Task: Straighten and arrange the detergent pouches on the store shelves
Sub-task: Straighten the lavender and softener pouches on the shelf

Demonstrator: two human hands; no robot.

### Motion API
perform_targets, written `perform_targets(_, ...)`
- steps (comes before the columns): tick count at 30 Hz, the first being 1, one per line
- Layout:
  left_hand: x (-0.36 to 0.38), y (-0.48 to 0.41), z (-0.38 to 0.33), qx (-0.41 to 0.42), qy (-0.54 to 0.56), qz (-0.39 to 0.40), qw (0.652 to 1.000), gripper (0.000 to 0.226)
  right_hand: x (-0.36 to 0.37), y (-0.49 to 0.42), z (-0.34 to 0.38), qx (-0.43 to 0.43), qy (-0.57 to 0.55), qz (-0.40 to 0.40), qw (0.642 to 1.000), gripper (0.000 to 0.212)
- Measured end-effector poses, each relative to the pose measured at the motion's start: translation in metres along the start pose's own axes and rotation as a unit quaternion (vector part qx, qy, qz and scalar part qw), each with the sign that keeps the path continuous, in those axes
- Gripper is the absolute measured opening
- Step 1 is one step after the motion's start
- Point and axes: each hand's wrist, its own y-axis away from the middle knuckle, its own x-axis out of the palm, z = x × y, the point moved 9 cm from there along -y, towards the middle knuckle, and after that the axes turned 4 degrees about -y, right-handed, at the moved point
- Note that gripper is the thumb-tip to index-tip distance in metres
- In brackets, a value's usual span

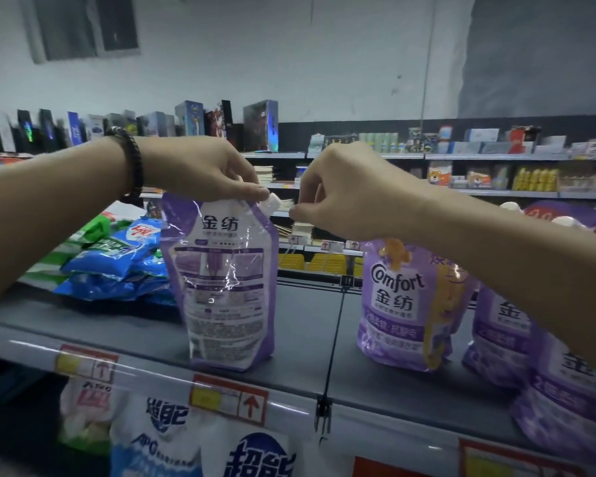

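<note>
A purple detergent pouch stands upright on the grey top shelf, its back label facing me and its white cap at the upper right. My left hand pinches the pouch's top edge beside the cap. Just right of the cap hovers my right hand, fingers curled shut, touching nothing that I can see. A second purple Comfort pouch stands upright below my right forearm, front facing me. More purple pouches crowd the shelf's right end, partly hidden by my arm.
Blue and green bags lie piled flat at the shelf's left. Red and yellow price tags line the front rail. White and blue pouches hang below. A black divider crosses the shelf between the two pouches. Stocked aisles stand behind.
</note>
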Motion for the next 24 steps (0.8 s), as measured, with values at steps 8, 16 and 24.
perform_targets(8,0.001,0.001,-0.006,0.024,0.039,0.01,0.999,0.042,0.03,0.0,0.007,0.02,-0.067,0.021,0.997,0.025)
perform_targets(16,0.011,-0.008,-0.015,0.041,-0.045,0.049,0.997,0.05,0.068,0.011,0.006,0.036,-0.147,0.017,0.988,0.013)
perform_targets(24,0.02,-0.037,-0.004,0.002,-0.121,0.038,0.992,0.036,0.078,0.014,-0.004,0.05,-0.174,0.019,0.983,0.038)
